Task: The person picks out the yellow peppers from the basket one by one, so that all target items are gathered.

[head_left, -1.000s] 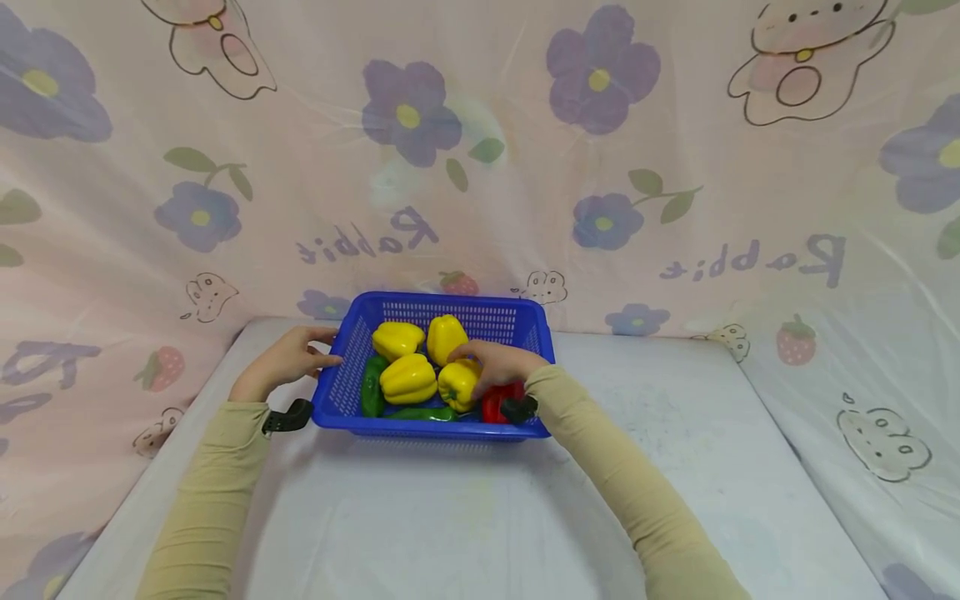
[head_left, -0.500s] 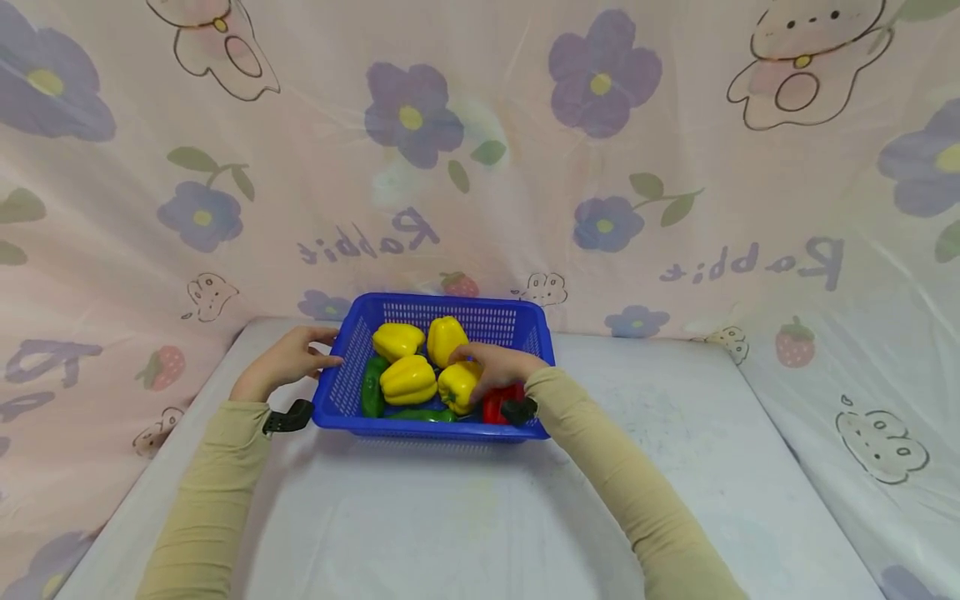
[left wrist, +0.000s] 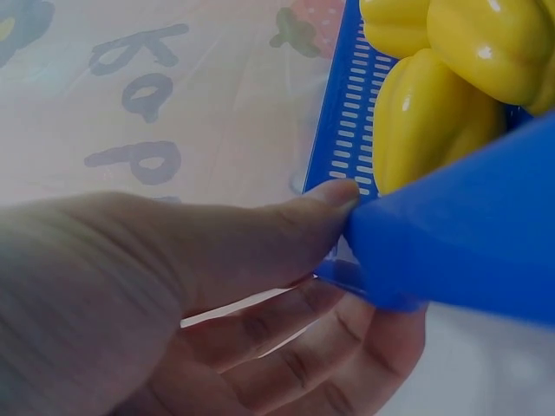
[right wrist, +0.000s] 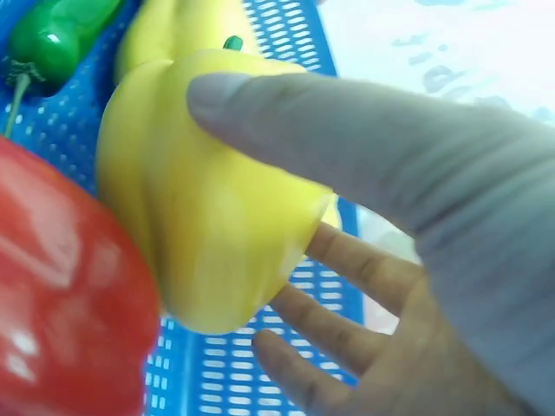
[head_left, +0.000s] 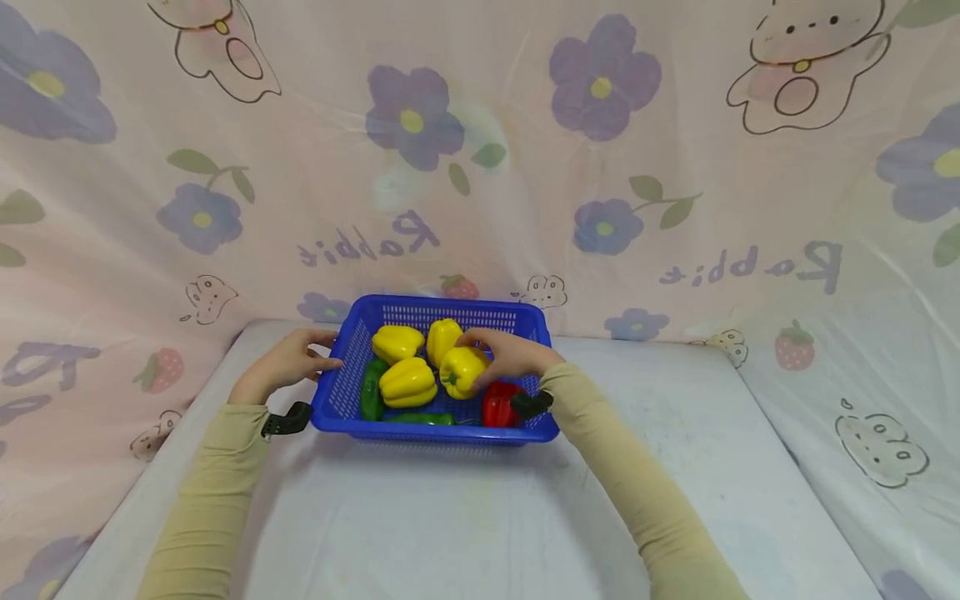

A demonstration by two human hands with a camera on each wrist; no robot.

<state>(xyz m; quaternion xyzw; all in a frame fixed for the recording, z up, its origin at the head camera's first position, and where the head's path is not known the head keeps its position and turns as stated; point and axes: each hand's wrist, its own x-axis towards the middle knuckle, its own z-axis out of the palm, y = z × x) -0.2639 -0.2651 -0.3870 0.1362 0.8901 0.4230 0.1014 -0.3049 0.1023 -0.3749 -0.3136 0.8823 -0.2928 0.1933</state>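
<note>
My right hand (head_left: 516, 353) grips a yellow bell pepper (head_left: 461, 372) by its side, above the right half of a blue plastic basket (head_left: 450, 432). In the right wrist view the thumb lies over that yellow bell pepper (right wrist: 208, 199), with the other fingers on its far side. My left hand (head_left: 285, 367) holds the basket's left rim, thumb on top and fingers beneath, as the left wrist view shows at the blue rim (left wrist: 390, 251). Inside the basket lie several more yellow bell peppers (head_left: 408, 382), a red bell pepper (head_left: 502, 404) and long green peppers (head_left: 371, 389).
The basket stands on a white-covered table (head_left: 450, 517), near its back edge. Behind it hangs a pale printed curtain (head_left: 495, 183) with flowers and rabbits, which also closes off both sides. Each wrist wears a black camera mount (head_left: 288, 418).
The right hand has lifted the yellow bell pepper slightly up and away from the basket's front, and more of the red bell pepper shows. The left hand has stayed at the rim.
</note>
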